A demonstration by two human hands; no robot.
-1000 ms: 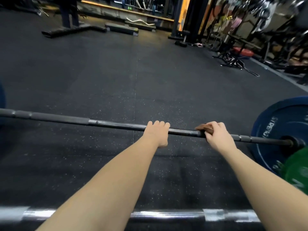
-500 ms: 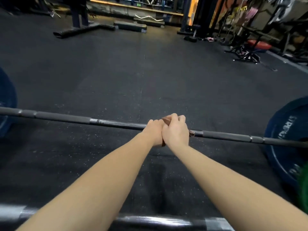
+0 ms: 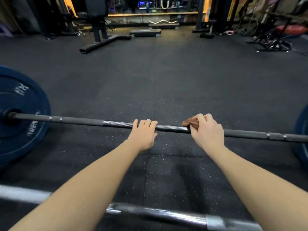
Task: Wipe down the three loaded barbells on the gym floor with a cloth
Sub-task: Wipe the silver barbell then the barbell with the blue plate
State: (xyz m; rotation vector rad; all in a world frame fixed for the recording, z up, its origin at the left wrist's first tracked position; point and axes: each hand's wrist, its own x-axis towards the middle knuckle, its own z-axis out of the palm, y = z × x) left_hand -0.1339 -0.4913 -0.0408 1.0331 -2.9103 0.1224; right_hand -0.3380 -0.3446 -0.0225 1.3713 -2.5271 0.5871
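Both hands on the far bar (image 3: 83, 121), which lies across the rubber floor (image 3: 166, 77) left to right. Left hand (image 3: 143, 134) curled over the shiny centre section, fingers wrapped on top, nothing else in it. Right hand (image 3: 207, 130) just beside it toward the right, closed around a brown cloth (image 3: 190, 123) pressed onto the bar; cloth bunched, mostly hidden under the fingers. Short bare stretch of bar between the two hands. Blue plate (image 3: 25, 114) on the bar's left end, upright on the floor; another blue plate (image 3: 302, 130) at the right edge, cut off by the frame. Second bar (image 3: 166, 214) lies nearer, along the bottom edge, under both forearms, blurred. Third bar: not in view.
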